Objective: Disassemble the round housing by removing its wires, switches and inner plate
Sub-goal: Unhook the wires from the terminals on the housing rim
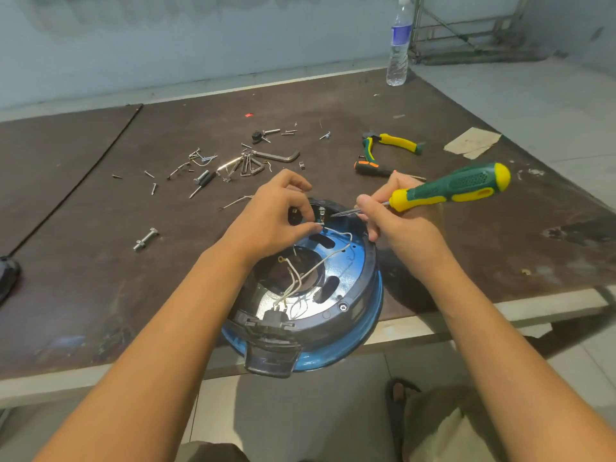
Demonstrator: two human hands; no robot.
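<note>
At frame centre a round housing [368, 316], blue outside with a black rim, sits at the near edge of the table [100, 261]. The left hand [271, 218] pinches the end of a white wire [333, 253] at the housing's far rim. The right hand [396, 221] grips a green-and-yellow screwdriver [450, 190], its tip just beside that spot. Screws [153, 188], hex keys [280, 157] and pliers [390, 143] lie beyond, and a water bottle [398, 45] stands at upper right.

- My left hand [271, 216] is knuckles-up with its fingers curled, thumb and forefinger pinching the metal end of a white wire [337, 231].
- My right hand [398, 221] holds the screwdriver [450, 190] pen-style, fingers on the shaft.
- Both bare forearms reach forward and converge.
</note>
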